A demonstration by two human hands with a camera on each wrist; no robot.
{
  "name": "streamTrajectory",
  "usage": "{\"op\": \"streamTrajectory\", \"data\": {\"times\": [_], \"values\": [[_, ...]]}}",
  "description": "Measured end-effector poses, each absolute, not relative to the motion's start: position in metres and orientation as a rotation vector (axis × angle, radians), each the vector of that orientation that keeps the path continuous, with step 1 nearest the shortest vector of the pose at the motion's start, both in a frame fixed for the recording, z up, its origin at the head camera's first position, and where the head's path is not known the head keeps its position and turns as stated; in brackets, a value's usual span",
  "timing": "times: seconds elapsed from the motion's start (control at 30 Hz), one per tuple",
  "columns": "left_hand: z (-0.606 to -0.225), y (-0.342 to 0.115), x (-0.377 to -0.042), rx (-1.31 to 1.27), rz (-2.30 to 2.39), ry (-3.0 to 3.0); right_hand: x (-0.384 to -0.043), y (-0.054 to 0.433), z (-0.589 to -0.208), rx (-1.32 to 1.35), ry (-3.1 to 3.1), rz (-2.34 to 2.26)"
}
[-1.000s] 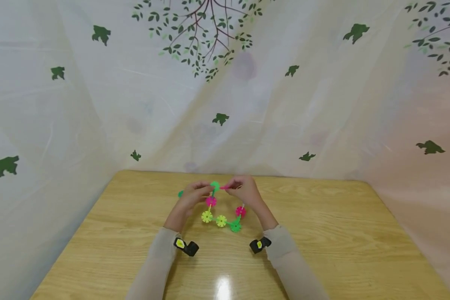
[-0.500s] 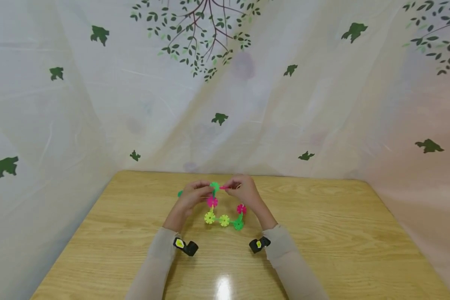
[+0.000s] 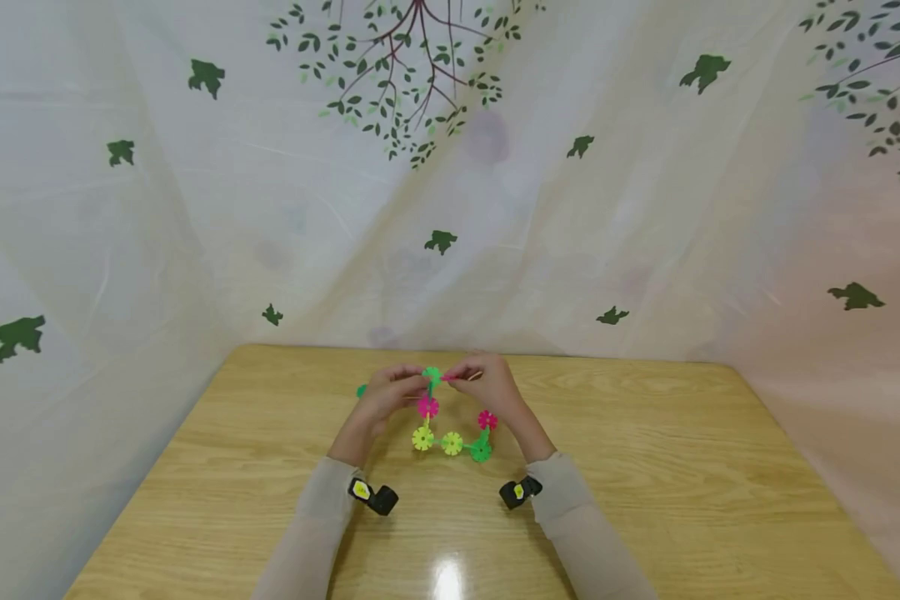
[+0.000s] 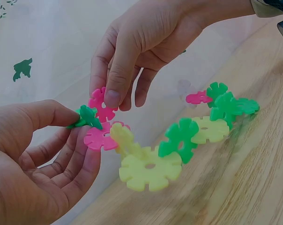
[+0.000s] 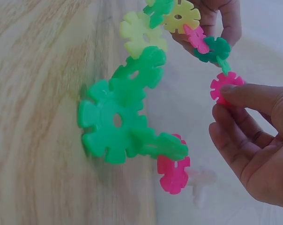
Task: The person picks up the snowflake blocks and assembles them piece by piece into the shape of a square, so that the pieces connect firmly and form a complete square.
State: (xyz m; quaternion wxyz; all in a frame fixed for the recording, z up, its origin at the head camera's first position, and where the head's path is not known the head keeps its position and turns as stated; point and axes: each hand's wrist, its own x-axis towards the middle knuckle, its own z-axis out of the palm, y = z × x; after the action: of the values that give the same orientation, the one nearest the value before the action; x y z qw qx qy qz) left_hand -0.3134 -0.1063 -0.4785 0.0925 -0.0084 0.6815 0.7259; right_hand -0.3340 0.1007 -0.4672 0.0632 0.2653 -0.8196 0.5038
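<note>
Over wooden bench, my left hand pinches the plastic snowflake-disc chain; right hand pinches a pink disc, seemingly joining them.

A wooden table stands before a white curtain printed with green leaves.

Chain of snowflake discs, interlocked edge to edge: green, pink, yellow, yellow, green, pink. Chain hangs in a curve, its lower discs close over the table. Separate pink disc sits at the top, beside the chain's dark green end disc.
</note>
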Motion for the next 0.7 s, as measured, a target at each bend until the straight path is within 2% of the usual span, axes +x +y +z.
{"op": "streamTrajectory", "data": {"times": [0.7], "values": [[-0.4772,-0.116,-0.3144,0.022,2.147,1.982,-0.3328,0.1015,-0.4669,0.826,-2.476,1.526]]}}
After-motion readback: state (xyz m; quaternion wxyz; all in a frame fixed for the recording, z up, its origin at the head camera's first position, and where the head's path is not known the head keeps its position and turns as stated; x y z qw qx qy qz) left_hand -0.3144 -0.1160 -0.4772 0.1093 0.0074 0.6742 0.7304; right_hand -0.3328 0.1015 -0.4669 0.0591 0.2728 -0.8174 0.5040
